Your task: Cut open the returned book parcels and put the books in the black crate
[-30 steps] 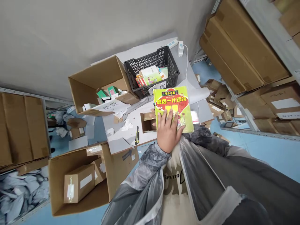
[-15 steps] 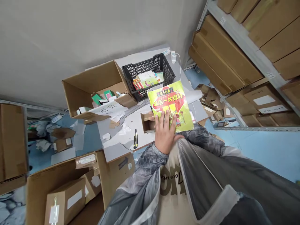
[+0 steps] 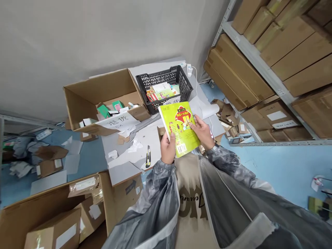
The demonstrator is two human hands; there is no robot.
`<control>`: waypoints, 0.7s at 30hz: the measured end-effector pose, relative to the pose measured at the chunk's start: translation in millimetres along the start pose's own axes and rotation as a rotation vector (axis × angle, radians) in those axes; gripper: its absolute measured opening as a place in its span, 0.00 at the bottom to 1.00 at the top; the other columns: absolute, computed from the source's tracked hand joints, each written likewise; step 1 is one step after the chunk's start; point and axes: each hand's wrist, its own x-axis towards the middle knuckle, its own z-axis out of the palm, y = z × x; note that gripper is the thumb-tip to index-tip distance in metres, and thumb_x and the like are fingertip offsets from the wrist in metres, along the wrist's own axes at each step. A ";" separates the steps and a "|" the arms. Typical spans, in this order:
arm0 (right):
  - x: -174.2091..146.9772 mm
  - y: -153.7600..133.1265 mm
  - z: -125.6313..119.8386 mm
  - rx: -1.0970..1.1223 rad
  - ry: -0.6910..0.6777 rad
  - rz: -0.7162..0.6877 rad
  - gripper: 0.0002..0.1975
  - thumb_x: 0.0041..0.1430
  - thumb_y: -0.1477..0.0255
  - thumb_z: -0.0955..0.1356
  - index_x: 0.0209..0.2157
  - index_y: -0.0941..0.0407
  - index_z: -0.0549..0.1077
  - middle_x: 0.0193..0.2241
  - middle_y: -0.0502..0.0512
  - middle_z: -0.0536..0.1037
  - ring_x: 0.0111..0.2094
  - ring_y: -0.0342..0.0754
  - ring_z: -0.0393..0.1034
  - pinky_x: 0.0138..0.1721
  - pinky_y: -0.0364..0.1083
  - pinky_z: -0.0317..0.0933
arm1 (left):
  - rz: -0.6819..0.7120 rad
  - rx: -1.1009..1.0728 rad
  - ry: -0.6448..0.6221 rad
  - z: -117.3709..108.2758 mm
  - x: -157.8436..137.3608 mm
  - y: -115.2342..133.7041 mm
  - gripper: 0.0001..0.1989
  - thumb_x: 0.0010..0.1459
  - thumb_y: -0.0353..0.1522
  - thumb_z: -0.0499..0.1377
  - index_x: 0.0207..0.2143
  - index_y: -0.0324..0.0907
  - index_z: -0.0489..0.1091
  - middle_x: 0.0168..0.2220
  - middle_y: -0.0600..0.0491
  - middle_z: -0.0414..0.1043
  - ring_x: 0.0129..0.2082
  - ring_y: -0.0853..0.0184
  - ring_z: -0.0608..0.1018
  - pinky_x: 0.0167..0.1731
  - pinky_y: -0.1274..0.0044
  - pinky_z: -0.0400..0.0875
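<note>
A yellow-green book [image 3: 178, 133] with a barcode at its lower corner is held up in front of my body, its back cover facing me. My left hand [image 3: 168, 148] grips its left edge, thumb on the cover. On the other side my right hand [image 3: 203, 133] holds the right edge, with fingers lying over the cover. Beneath the book, a small cardboard box [image 3: 161, 131] on the table is mostly hidden. Just beyond, a black plastic basket [image 3: 145, 90] contains several picture books [image 3: 163, 90].
On the table [image 3: 121, 173] lies a utility knife [image 3: 148, 157] near scraps of paper [image 3: 135, 145]. A large open carton [image 3: 95, 86] with small boxes stands at the left. Another carton [image 3: 105, 193] with parcels is below left. Shelves of boxes [image 3: 241, 69] rise on the right.
The book has turned from its front cover to its back cover. My left hand has moved from lying on the cover to its left edge, and my right hand has come into sight.
</note>
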 end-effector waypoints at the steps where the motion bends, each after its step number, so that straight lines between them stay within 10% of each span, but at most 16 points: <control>1: -2.6 -5.2 -2.8 0.080 -0.009 0.062 0.56 0.56 0.33 0.85 0.77 0.50 0.84 0.68 0.63 0.89 0.72 0.67 0.83 0.75 0.66 0.80 | -0.015 -0.030 -0.012 -7.8 5.0 -2.6 0.45 0.67 0.72 0.73 0.64 0.46 0.85 0.60 0.40 0.91 0.62 0.44 0.92 0.63 0.56 0.91; 6: -20.5 -29.3 -7.8 0.193 -0.009 0.201 0.41 0.49 0.32 0.88 0.48 0.52 0.94 0.46 0.60 0.94 0.53 0.68 0.91 0.55 0.62 0.88 | -0.070 -0.027 -0.055 -38.2 27.1 -18.3 0.47 0.66 0.72 0.73 0.69 0.47 0.83 0.63 0.38 0.90 0.67 0.41 0.90 0.66 0.54 0.89; 13: -56.6 -33.4 19.2 -0.426 0.190 -0.142 0.33 0.73 0.32 0.76 0.41 0.48 0.94 0.33 0.55 0.88 0.49 0.64 0.89 0.55 0.55 0.85 | 0.231 0.516 -0.127 -32.1 21.0 -6.3 0.58 0.75 0.71 0.64 0.89 0.42 0.64 0.90 0.30 0.57 0.92 0.40 0.58 0.90 0.49 0.58; 16: -68.0 -31.5 40.1 -0.565 0.088 -0.272 0.26 0.80 0.40 0.73 0.51 0.44 0.95 0.46 0.61 0.93 0.59 0.68 0.89 0.69 0.61 0.82 | 0.181 0.373 -0.301 -14.8 7.8 9.3 0.48 0.79 0.70 0.60 0.81 0.46 0.77 0.83 0.37 0.73 0.88 0.43 0.69 0.88 0.55 0.63; 21: -75.1 -39.1 67.2 -0.592 -0.242 -0.452 0.29 0.80 0.49 0.74 0.74 0.43 0.87 0.77 0.57 0.82 0.84 0.71 0.69 0.90 0.73 0.57 | -0.111 -0.040 -0.102 -3.1 15.1 18.0 0.39 0.73 0.67 0.72 0.56 0.39 0.88 0.57 0.39 0.91 0.67 0.42 0.89 0.73 0.57 0.83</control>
